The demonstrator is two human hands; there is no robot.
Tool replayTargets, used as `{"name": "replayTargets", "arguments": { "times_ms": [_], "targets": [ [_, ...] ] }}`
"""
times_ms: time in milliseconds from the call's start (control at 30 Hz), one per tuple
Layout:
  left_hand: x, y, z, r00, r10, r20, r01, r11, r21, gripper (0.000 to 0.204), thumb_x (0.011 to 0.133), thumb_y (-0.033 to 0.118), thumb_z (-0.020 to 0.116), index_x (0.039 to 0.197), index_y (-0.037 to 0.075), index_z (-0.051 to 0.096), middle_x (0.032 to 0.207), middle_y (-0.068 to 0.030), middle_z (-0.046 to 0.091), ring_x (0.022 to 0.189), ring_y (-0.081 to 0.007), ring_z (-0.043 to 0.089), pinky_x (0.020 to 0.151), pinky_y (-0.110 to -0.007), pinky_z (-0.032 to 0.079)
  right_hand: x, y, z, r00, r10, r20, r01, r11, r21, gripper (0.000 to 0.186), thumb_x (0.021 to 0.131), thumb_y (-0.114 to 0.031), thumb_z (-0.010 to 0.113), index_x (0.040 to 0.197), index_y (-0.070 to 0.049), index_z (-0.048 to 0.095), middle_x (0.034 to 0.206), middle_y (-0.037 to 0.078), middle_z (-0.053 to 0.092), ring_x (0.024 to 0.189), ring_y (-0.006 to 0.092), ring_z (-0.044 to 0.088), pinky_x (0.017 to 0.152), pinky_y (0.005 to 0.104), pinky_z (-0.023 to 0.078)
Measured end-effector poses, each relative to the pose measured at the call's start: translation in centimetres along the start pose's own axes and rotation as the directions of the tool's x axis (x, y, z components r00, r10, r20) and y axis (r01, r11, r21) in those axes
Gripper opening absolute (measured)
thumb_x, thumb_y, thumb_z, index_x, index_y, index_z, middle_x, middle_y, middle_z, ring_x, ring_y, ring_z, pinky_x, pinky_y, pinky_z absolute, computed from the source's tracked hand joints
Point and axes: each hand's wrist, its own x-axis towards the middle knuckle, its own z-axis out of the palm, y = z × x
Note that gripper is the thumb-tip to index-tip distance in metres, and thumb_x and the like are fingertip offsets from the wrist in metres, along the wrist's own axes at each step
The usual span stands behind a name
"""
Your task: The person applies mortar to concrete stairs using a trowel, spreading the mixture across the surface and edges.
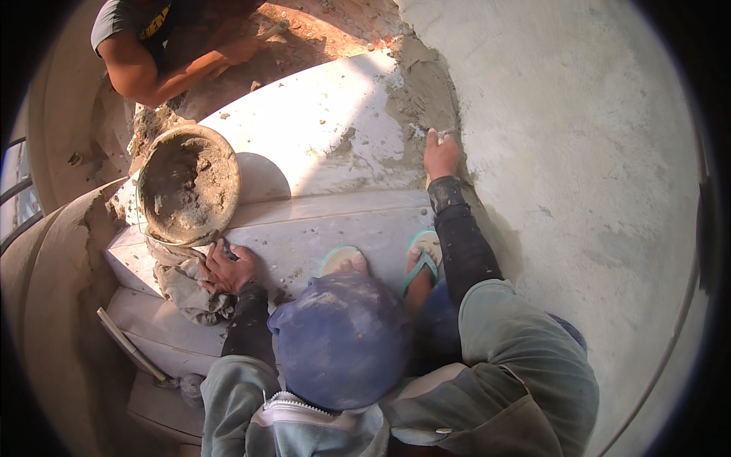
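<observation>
One mortar-smeared bucket [233, 175] just beyond the left hand [227, 270]

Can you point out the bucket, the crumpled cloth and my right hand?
Bucket [234, 169], head view: right side of its rim.
Crumpled cloth [183, 284], head view: middle folds.
Right hand [443, 158], head view: back of the hand.

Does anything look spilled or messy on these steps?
Yes: mortar blobs and crumbs are scattered across the otherwise pale, smooth step, so they look spilled. The bucket has a crusted rim, and a dirty cloth lies rumpled by the left hand.
</observation>
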Motion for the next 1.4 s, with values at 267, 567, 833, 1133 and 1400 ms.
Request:
{"name": "replayTargets", "arguments": {
  "times_ms": [267,567,833,1133,1400],
  "targets": [
    [0.0,0.2,0.1,0.999,0.009,-0.047,-0.012,0.998,-0.056,0.034,0.084,0.032,0.059,0.116,0.025,0.067,0.131,0.0038,0.058,0.140,-0.0301,0.036,0.116,-0.064,0.010,-2.1,2.9,-0.7,0.993,-0.117,-0.004,0.116,0.987,-0.115,0.052,0.092,-0.045,0.060,0.097,0.007,0.063,0.090,0.031,0.066,0.083,0.0477,0.065,0.072,0.0522,0.051],
    [0.0,-0.4,0.1,0.999,0.014,-0.047,-0.015,1.000,-0.018,0.034,0.084,0.034,0.059,0.115,0.025,0.067,0.131,0.0043,0.058,0.141,-0.0288,0.036,0.115,-0.065,0.012,2.5,3.3,-1.2,0.956,0.036,0.291,-0.082,0.986,0.147,0.047,0.092,-0.036,0.063,0.106,0.008,0.058,0.079,0.014,0.062,0.056,0.0212,0.063,0.048,0.0384,0.053],
    [0.0,-0.2,0.2,1.000,0.005,-0.004,-0.005,1.000,-0.023,0.034,0.084,0.034,0.058,0.116,0.025,0.067,0.132,0.0049,0.057,0.141,-0.0289,0.035,0.116,-0.064,0.012,6.4,-4.9,1.0,0.782,0.048,0.621,-0.373,0.835,0.404,0.042,0.091,-0.030,0.065,0.101,0.011,0.059,0.081,0.017,0.063,0.060,0.0255,0.064,0.049,0.0393,0.054],
    [0.3,-0.6,-0.1,1.000,0.029,0.011,-0.029,0.999,-0.013,0.034,0.085,0.033,0.059,0.117,0.024,0.067,0.129,0.0032,0.058,0.140,-0.0307,0.036,0.116,-0.067,0.010,10.1,-5.8,5.3,0.749,0.170,0.641,-0.422,0.868,0.262,0.044,0.094,-0.036,0.065,0.102,0.007,0.060,0.081,0.014,0.062,0.062,0.0265,0.064,0.051,0.0426,0.055],
    [0.3,0.3,-1.0,1.000,-0.015,0.025,0.015,1.000,-0.012,0.033,0.086,0.031,0.058,0.117,0.020,0.066,0.130,0.0002,0.058,0.141,-0.0287,0.035,0.118,-0.063,0.007,6.1,0.1,1.8,0.691,0.279,0.667,-0.484,0.864,0.140,0.051,0.093,-0.037,0.064,0.118,0.007,0.060,0.089,0.021,0.066,0.067,0.0310,0.068,0.055,0.0447,0.055]
  ]
}}
